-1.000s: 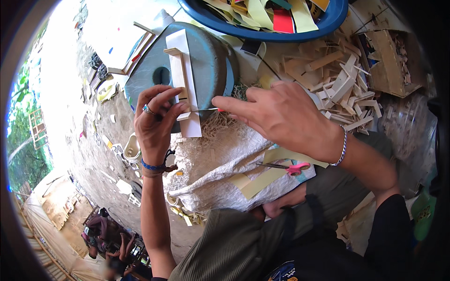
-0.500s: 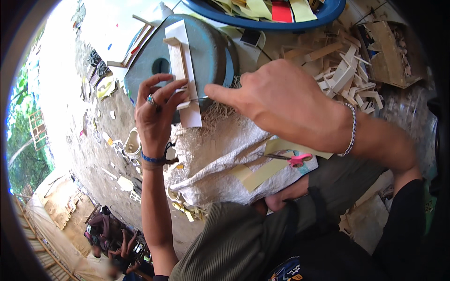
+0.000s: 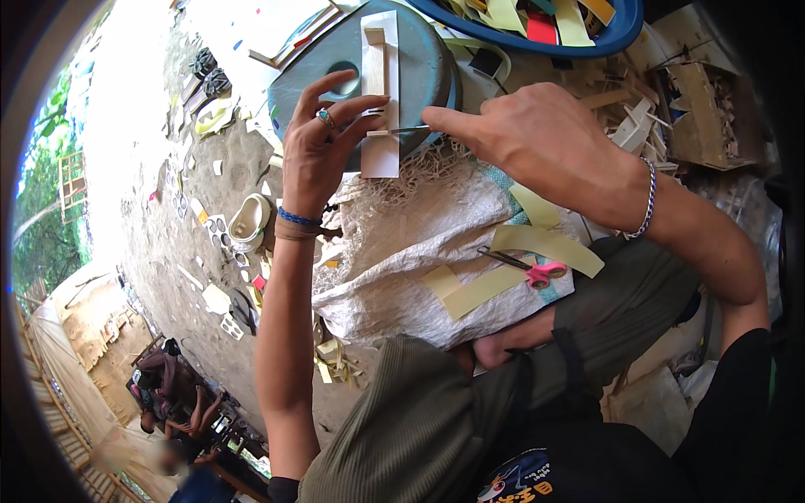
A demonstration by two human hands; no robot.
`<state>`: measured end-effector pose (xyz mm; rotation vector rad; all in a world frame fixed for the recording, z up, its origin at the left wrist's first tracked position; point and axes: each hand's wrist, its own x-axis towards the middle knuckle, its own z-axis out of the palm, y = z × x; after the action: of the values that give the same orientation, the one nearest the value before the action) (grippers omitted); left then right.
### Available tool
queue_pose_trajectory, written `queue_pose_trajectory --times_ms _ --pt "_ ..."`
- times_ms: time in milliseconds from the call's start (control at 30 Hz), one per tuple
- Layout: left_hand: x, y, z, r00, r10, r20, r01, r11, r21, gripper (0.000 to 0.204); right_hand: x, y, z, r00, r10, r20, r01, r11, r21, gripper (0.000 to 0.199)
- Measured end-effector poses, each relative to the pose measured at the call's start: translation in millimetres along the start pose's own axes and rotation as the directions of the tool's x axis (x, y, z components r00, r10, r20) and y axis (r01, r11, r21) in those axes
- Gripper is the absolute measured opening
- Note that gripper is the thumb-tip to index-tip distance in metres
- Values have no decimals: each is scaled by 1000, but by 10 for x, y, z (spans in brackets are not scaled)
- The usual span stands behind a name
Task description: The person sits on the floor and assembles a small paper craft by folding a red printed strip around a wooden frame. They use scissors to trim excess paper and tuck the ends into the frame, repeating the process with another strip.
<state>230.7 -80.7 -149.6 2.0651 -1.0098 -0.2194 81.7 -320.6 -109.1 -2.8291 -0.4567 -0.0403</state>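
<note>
A white paper strip point(image 3: 381, 159) lies lengthwise on a round grey-blue stool point(image 3: 423, 54). On the strip sits a small pale wooden piece point(image 3: 374, 71) with a raised block at its far end. My left hand point(image 3: 314, 163) holds the near end of the wooden piece between thumb and fingers, its index finger stretched toward the stool's hole. My right hand point(image 3: 537, 138) is closed round a tool with a thin dark blade point(image 3: 409, 128), index finger pointing along it. The blade's tip meets the strip beside my left thumb; its handle is hidden in my palm.
Pink-handled scissors point(image 3: 545, 273) and yellow paper strips point(image 3: 482, 292) lie on a white sack point(image 3: 402, 251) before me. A blue basin point(image 3: 537, 46) of paper pieces, wooden offcuts point(image 3: 633, 130) and a torn cardboard box point(image 3: 692, 117) stand beyond. People point(image 3: 176, 386) sit at lower left.
The view has shifted, so stool, strip and hands appear higher and further right. Both hands keep their holds, and the blade stays at the strip beside my left thumb.
</note>
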Motion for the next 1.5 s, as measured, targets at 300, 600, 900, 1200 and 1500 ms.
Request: queue_pose_trajectory --times_ms 300,600,900,1200,1500 --pt "-4 -94 19 1000 -7 2 8 991 -132 19 -59 -69 -57 993 76 86 -71 996 -58 53" --pt "31 12 -86 999 42 -12 -41 999 4 23 -541 -202 -134 992 108 -63 -112 992 -62 50" --pt "554 145 110 980 186 -69 -155 936 317 49 -1336 -938 60 852 509 122 -522 808 273 64" --pt "373 446 -19 909 381 -170 -268 845 463 24 -1584 -1081 -2 774 622 116 -592 647 480 52" --pt "-444 531 -476 931 -52 -361 115 981 157 23 -1211 -1079 -97 779 611 139 -589 639 495 49"
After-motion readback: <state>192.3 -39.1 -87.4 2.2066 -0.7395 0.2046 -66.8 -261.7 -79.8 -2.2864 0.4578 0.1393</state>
